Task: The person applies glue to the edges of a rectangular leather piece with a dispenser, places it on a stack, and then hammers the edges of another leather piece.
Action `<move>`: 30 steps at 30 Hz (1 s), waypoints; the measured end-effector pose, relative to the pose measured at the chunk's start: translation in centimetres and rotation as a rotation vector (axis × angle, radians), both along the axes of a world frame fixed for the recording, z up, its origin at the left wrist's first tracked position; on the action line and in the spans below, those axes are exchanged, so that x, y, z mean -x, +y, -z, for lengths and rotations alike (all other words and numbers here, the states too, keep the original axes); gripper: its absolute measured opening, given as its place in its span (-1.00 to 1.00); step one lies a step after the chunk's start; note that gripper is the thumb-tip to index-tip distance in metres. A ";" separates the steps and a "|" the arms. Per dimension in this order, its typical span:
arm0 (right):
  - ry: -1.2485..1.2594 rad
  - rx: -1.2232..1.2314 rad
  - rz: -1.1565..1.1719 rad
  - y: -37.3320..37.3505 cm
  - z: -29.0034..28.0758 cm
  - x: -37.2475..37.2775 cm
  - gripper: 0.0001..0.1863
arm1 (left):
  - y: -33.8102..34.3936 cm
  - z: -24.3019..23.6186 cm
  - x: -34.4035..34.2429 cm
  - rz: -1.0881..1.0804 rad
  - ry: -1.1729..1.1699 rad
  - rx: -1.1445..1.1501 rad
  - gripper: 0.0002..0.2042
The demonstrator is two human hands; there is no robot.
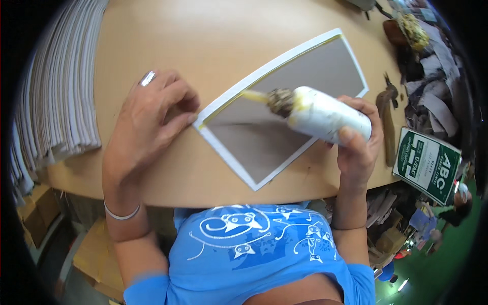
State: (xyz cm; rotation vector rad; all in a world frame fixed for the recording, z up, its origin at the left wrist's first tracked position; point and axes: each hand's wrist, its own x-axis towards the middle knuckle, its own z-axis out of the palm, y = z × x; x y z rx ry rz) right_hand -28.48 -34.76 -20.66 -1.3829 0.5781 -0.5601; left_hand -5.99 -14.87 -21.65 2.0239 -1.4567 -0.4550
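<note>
Blue tee (274,249), R fingers (362,105) wrapped round wht bottle (330,116) over grey panel (262,145), L fingers (178,94) curled at panel's corner, pinch unclear

Only readable print I'm spotting is the big white lettering, plus smaller lines, on that green-and-white rectangular container (426,166) by the table's (134,33) right edge.

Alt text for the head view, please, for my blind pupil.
A person's right hand holds a white squeeze bottle, its yellowed nozzle over a white-edged grey panel on a table; the left hand is at the panel's left corner. Stacked sheets line the left, a hammer and green tin the right.
</note>
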 end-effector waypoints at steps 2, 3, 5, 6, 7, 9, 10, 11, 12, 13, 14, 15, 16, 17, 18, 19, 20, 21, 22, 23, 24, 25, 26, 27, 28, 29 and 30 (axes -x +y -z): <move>-0.038 -0.055 0.114 -2.8 0.4 0.9 -0.57 | 0.0 -0.2 0.1 -0.017 0.027 0.001 -0.83; -0.049 -0.031 0.141 -4.3 0.7 1.3 -0.59 | 0.0 -0.4 0.1 -0.034 0.085 -0.044 -0.85; -0.050 0.061 0.213 -6.7 0.5 1.6 -0.66 | -0.3 -1.1 0.8 -0.056 0.078 -0.070 -0.86; -0.049 0.096 0.239 -7.7 0.5 1.7 -0.68 | -0.3 -1.2 0.9 -0.067 0.072 -0.083 -0.86; -0.039 0.152 0.281 -8.8 0.4 1.9 -0.69 | -0.4 -1.1 0.8 -0.053 0.071 -0.077 -0.86; -0.031 0.236 0.317 -9.9 0.1 1.5 -0.68 | -0.3 -0.6 0.7 -0.031 0.070 -0.075 -0.85; -0.026 0.280 0.335 -10.4 -0.1 1.4 -0.68 | -0.5 -0.5 0.8 -0.027 0.064 -0.063 -0.84; -0.006 0.349 0.339 -10.7 -0.1 1.1 -0.67 | -0.3 -0.6 0.9 -0.033 0.055 -0.059 -0.84; 0.025 0.393 0.326 -10.9 -0.3 0.8 -0.66 | -0.3 -0.8 0.9 -0.039 0.046 -0.054 -0.83; 0.056 0.438 0.312 -11.1 -0.5 0.6 -0.65 | -0.2 -0.9 0.9 -0.036 0.043 -0.053 -0.83; 0.091 0.483 0.299 -11.0 -0.7 0.3 -0.64 | -0.2 -0.8 0.8 -0.032 0.043 -0.052 -0.82; 0.100 0.523 0.306 -10.9 -0.8 0.0 -0.65 | -0.2 -0.8 0.8 -0.028 0.042 -0.050 -0.82; 0.110 0.564 0.313 -10.7 -0.8 -0.4 -0.66 | -0.2 -0.8 0.7 -0.024 0.035 -0.051 -0.82; 0.122 0.605 0.319 -10.5 -0.9 -0.7 -0.66 | -0.1 -0.7 0.6 -0.020 0.029 -0.052 -0.83; 0.140 0.643 0.317 -10.4 -0.9 -0.8 -0.66 | -0.1 -0.6 0.6 -0.017 0.023 -0.053 -0.83; 0.157 0.681 0.315 -10.4 -1.0 -0.9 -0.66 | -0.2 -0.5 0.6 -0.014 0.020 -0.055 -0.83; 0.173 0.717 0.311 -10.3 -1.1 -1.0 -0.66 | -0.2 -0.6 0.6 -0.014 0.014 -0.058 -0.83; 0.176 0.757 0.295 -10.2 -1.1 -1.0 -0.66 | -0.1 -0.6 0.7 -0.014 0.009 -0.061 -0.83; 0.180 0.796 0.279 -10.2 -1.2 -0.9 -0.66 | -0.1 -0.6 0.7 -0.020 0.015 -0.059 -0.83; 0.186 0.837 0.265 -10.1 -1.4 -0.9 -0.66 | -0.1 -0.6 0.7 -0.023 0.022 -0.055 -0.83; 0.212 0.838 0.280 -10.2 -1.5 -1.0 -0.67 | -0.1 -0.6 0.8 -0.026 0.029 -0.051 -0.83; 0.237 0.839 0.296 -10.3 -1.7 -1.2 -0.67 | -0.1 -0.6 0.8 -0.024 0.024 -0.047 -0.83; 0.264 0.838 0.310 -10.5 -1.8 -1.3 -0.67 | -0.2 -0.7 0.8 -0.023 0.020 -0.045 -0.83; 0.256 0.894 0.305 -10.7 -1.6 -1.2 -0.67 | -0.2 -0.7 0.8 -0.022 0.015 -0.043 -0.83; 0.248 0.950 0.299 -11.0 -1.4 -1.1 -0.67 | -0.2 -0.7 0.9 -0.022 0.022 -0.048 -0.83; 0.234 1.005 0.292 -11.2 -1.4 -1.0 -0.68 | -0.2 -0.9 0.9 -0.026 0.025 -0.053 -0.82; 0.228 1.011 0.279 -11.2 -1.4 -1.0 -0.67 | -0.2 -1.0 1.0 -0.029 0.027 -0.057 -0.82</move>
